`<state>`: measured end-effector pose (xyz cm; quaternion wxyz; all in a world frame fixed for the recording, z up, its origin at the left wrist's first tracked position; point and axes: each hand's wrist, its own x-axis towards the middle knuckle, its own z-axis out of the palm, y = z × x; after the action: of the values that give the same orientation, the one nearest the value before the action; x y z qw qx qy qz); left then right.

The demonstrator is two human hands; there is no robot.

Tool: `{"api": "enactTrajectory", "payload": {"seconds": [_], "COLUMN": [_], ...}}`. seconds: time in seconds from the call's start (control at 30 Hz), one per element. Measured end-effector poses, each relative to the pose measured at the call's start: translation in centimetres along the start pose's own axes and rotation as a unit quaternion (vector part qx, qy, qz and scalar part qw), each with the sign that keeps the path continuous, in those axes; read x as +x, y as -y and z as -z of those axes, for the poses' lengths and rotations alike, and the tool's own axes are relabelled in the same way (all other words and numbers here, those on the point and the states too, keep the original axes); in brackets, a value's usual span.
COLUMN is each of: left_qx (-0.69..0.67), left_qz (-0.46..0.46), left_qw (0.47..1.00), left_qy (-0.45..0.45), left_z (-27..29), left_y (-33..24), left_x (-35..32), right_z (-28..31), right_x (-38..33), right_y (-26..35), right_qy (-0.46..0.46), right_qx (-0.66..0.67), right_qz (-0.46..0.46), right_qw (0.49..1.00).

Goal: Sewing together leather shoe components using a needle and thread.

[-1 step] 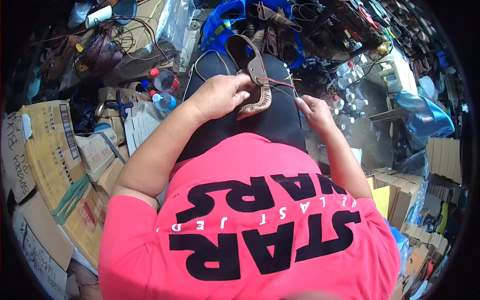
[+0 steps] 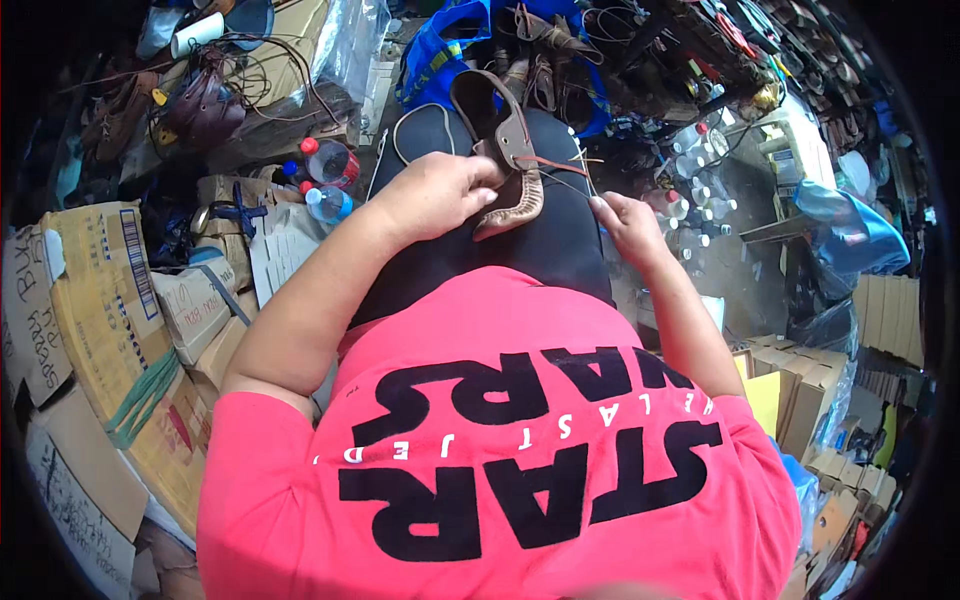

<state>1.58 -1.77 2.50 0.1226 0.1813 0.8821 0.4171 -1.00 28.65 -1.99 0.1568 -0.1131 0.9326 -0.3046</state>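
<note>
A brown leather shoe upper [image 2: 515,135] lies across my lap, its curved, puckered edge [image 2: 520,212] turned toward me. My left hand [image 2: 440,195] is closed on the left side of the upper, fingers and thumb pinching the leather. To the right, my right hand [image 2: 628,222] pinches a thin cord [image 2: 572,187] that runs from the upper. A reddish-brown lace [image 2: 550,163] also sticks out from it to the right. Left of the upper, a pale loop of cord [image 2: 402,125] lies on my dark trousers [image 2: 480,262]. Whether the right fingers hold a needle is too small to tell.
Beyond my knees stands a blue bag [image 2: 425,70] with several shoe pieces. Bottles with red and blue caps [image 2: 690,200] stand at the right, and more bottles [image 2: 330,163] at the left. Cardboard boxes [image 2: 105,300] crowd the left side. A blue plastic sheet [image 2: 855,235] hangs at the right.
The fingers of my left hand have shifted slightly on the shoe upper, and the cord loop beside it has moved a little. My right hand stays in place.
</note>
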Motion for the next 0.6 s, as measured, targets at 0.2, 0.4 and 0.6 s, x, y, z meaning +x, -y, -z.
{"api": "enactTrajectory", "payload": {"seconds": [0.2,0.4,0.6], "left_qx": [0.069,-0.782,-0.690], "left_qz": [0.263,0.020,0.141], "left_qw": [0.962,0.610,0.684], "left_qy": [-0.017,-0.126,-0.188], "left_z": [6.8,1.9,4.0], "left_y": [1.7,2.2,5.8], "left_x": [-1.4,2.5,2.1], "right_z": [-1.3,-2.4,-1.5], "right_x": [-0.2,-0.2,-2.1], "right_y": [-1.3,-1.5,-2.3], "right_qy": [-0.029,-0.054,-0.085], "right_qx": [-0.013,0.021,-0.173], "right_qz": [0.047,0.066,0.179], "right_qw": [0.998,0.996,0.965]}}
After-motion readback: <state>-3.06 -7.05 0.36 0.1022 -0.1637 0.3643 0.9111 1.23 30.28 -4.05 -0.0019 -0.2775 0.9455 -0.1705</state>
